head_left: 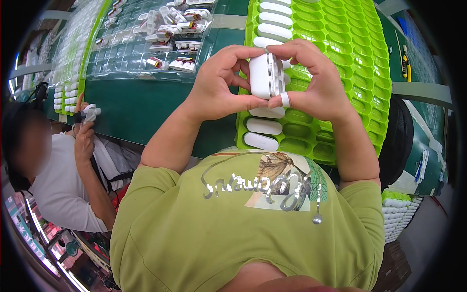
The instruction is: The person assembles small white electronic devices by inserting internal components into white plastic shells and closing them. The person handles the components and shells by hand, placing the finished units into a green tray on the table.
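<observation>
- Two hands raised together above the green tray [360, 73], pinching one white earbud case [265, 75] between them
- Left hand [216, 82] curled onto the case's left face, thumb under its lower edge; right hand [316, 80] closed on the right side, finger cot [285, 100] on one fingertip
- Long axis of the case upright, seam side turned toward the right hand, equally near both
- Directly beneath: column of white cases [265, 126] lying crosswise in tray pockets, many pockets empty to the right
- Further left: clear tray of small parts [170, 34] on the green bench [136, 107], well apart
- Co-worker's hand [85, 138] at far left holding a small white part, nothing blocking
</observation>
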A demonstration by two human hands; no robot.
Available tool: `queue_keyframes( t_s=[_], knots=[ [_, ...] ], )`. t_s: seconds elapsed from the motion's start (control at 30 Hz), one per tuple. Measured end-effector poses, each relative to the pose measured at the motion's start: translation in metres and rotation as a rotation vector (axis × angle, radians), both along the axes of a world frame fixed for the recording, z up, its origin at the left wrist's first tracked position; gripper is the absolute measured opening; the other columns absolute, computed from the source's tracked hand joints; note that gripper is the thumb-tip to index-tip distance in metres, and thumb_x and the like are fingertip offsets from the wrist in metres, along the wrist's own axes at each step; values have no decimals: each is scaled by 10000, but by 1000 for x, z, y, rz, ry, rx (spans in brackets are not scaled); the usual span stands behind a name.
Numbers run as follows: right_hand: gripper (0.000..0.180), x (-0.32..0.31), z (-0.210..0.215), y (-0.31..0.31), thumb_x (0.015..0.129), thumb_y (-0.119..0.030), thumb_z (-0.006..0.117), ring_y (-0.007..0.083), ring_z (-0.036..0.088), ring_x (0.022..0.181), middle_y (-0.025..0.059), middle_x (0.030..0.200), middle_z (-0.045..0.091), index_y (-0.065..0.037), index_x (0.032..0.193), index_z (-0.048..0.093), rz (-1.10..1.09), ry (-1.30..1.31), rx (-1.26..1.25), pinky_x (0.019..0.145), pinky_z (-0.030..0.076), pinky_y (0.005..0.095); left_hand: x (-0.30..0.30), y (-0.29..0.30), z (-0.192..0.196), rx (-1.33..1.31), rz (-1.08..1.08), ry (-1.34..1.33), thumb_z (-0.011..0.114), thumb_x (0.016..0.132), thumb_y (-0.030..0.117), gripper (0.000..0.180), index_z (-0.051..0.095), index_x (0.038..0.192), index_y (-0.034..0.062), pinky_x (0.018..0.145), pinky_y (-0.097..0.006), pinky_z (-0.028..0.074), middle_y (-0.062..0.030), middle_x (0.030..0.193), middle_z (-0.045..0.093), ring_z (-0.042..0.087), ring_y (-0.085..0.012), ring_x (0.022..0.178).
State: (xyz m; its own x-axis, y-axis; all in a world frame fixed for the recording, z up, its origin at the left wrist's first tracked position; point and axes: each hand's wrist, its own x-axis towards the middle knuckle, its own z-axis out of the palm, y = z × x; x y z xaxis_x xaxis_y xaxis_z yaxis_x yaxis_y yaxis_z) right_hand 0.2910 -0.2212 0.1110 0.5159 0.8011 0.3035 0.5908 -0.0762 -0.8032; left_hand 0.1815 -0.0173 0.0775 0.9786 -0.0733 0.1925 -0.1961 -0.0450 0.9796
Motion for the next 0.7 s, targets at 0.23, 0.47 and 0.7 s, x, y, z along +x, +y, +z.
queue_keyframes(
  t_s=[0.23,0.47,0.7],
  knots=[
    [664,0,-5,1,607,-253,897,236,587,1026,76,1071,634,-72,1199,659,28,8,97,880,467,344,4,-2,-4,-68,35,-155,889,640,16,744,534,1294,-12,886,-350,605,-105,1224,507,615,-215,1082],
    [645,2,-4,0,629,-241,892,220,593,1030,70,1094,639,-70,1205,659,47,72,82,881,466,334,2,-4,-3,-84,55,-179,889,645,11,710,543,1263,-27,904,-354,598,-99,1193,520,614,-216,1107],
    [634,-1,-11,1,614,-271,903,216,595,1031,62,1086,642,-69,1174,685,20,102,99,914,462,334,1,-7,-5,-95,77,-189,916,615,31,724,557,1241,-30,881,-336,605,-99,1171,528,629,-209,1073]
  ],
)
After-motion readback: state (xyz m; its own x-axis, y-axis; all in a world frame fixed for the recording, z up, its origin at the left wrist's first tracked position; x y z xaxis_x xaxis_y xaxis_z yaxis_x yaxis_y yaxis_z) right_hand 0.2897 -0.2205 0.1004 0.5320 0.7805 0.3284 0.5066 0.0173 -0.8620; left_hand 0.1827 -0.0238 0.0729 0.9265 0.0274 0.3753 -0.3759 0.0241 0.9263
